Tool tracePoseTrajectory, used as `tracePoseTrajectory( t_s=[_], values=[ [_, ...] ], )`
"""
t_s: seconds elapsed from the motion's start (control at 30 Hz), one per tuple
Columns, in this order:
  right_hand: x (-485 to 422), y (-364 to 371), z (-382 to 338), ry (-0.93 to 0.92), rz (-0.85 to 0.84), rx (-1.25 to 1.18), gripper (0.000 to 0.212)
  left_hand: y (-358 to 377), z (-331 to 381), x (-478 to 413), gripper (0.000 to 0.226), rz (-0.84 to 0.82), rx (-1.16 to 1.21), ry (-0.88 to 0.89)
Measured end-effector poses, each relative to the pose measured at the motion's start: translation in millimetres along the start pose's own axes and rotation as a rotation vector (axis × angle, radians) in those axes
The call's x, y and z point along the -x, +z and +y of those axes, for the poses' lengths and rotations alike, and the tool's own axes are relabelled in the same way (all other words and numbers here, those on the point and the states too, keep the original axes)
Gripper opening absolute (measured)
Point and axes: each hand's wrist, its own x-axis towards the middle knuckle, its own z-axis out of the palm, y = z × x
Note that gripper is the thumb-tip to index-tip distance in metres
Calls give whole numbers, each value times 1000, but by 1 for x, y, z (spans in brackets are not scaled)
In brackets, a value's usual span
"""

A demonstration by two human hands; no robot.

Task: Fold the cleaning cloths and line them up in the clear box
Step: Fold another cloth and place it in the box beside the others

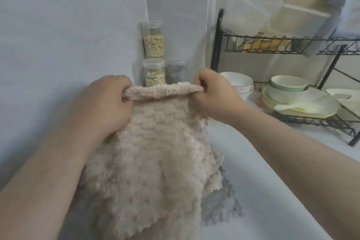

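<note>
A fluffy beige cleaning cloth hangs in front of me, held up by its top edge above the white counter. My left hand grips the top left corner and my right hand pinches the top right corner. The top edge is rolled over between the two hands. A grey cloth lies on the counter under the beige one, mostly hidden by it. Clear plastic boxes sit tilted on the top shelf of the rack at the right.
A black wire dish rack stands at the right with bowls and plates on its lower shelf. Three clear jars are stacked in the tiled corner behind the cloth. The tiled wall runs along the left.
</note>
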Motion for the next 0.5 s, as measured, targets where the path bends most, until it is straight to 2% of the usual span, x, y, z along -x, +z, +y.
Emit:
tracePoseTrajectory(
  t_s=[0.07,0.17,0.23,0.3,0.4,0.5],
  values=[
    [25,-30,-6,-50,76,61,11,-15,10,6,9,-40,-147,12],
    [68,-80,-17,-45,127,187,25,-30,38,16,8,-49,-131,99],
    [92,-110,-15,-4,211,273,23,-32,61,20,16,-56,-107,201],
    [112,-142,-9,66,317,367,19,-29,90,18,20,-63,-39,260],
    [133,-185,-4,189,360,434,22,-17,132,7,23,-79,141,268],
    [147,-223,-7,251,411,452,11,-14,171,-7,10,-65,268,273]
  ],
)
